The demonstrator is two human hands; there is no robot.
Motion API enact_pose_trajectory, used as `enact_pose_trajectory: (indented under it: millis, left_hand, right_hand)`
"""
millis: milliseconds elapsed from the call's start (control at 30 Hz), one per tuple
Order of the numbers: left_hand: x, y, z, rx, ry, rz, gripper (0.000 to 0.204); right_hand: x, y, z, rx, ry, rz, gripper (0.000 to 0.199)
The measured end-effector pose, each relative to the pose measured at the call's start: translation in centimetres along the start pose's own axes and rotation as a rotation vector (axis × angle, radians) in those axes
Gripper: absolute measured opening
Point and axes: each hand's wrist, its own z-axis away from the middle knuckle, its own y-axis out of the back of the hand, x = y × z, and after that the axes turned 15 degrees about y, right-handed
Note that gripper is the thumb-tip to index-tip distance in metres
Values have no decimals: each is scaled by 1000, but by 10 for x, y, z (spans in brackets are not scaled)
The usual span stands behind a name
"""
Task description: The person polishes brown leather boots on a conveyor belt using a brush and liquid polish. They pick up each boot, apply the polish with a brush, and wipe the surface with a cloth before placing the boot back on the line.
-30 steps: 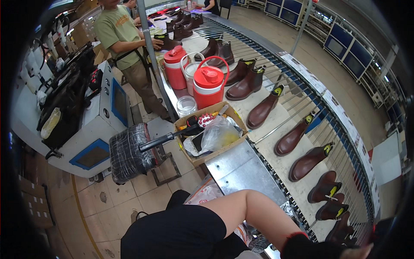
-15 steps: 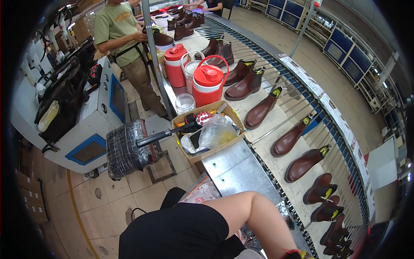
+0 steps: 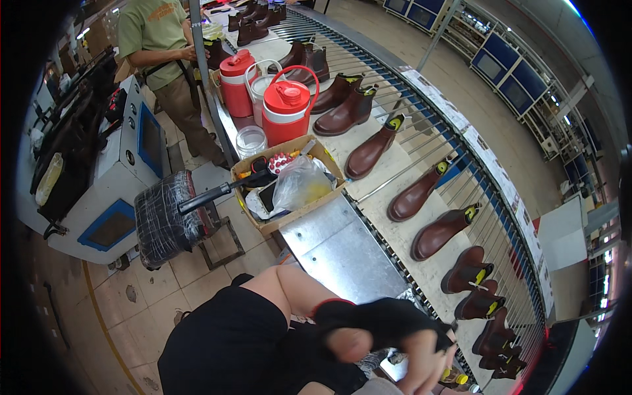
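My left arm crosses the lower middle, bare between a black sleeve and a black fingerless glove with a red cuff. My left hand is over the near end of the workbench, somewhat blurred. Its bare thumb and fingers stand apart, the fingers pointing down, and I see nothing held in them. My right hand cannot be made out. Beyond the left hand lies the bare metal bench top. Alongside runs a roller conveyor with a row of brown ankle boots; one boot is close to the hand.
An open cardboard box of small items stands at the bench's far end. Behind it are a clear jar and red-and-white drink jugs. A plastic-wrapped stool stands left, near a white machine. Another person handles a boot at upper left.
The view has shifted, so the bench and boots sit farther left and higher. My left hand has come back from the lower right edge and now shows its gloved back and fingers.
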Motion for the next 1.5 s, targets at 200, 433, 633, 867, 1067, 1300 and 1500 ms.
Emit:
enact_pose_trajectory:
  millis: [200, 433, 633, 867, 1067, 1300, 1500]
  left_hand:
    - [-3, 7, 18, 114, 27, -76, 36]
    - [-10, 20, 16, 158, 171, 135, 34]
    - [-84, 100, -1, 416, 545, -277, 35]
    - [-192, 260, 41, 896, 946, -530, 39]
    - [-242, 365, 43, 897, 911, -1360, 74]
    - [-297, 453, 29, 849, 1264, -1686, 107]
    - [-322, 435, 37, 764, 1249, -2026, 96]
  right_hand:
    - [8, 8, 26, -16, -10, 32, 45]
    - [16, 8, 56, -31, -27, 71, 47]
    - [11, 4, 57, -16, 67, 66, 45]
    - [29, -8, 56, -16, 93, 26, 56]
    - [22, 8, 53, -234, -70, 7, 52]
    - [15, 21, 47, -155, 19, -71, 49]
    - [21, 18, 44, -97, 129, -53, 45]
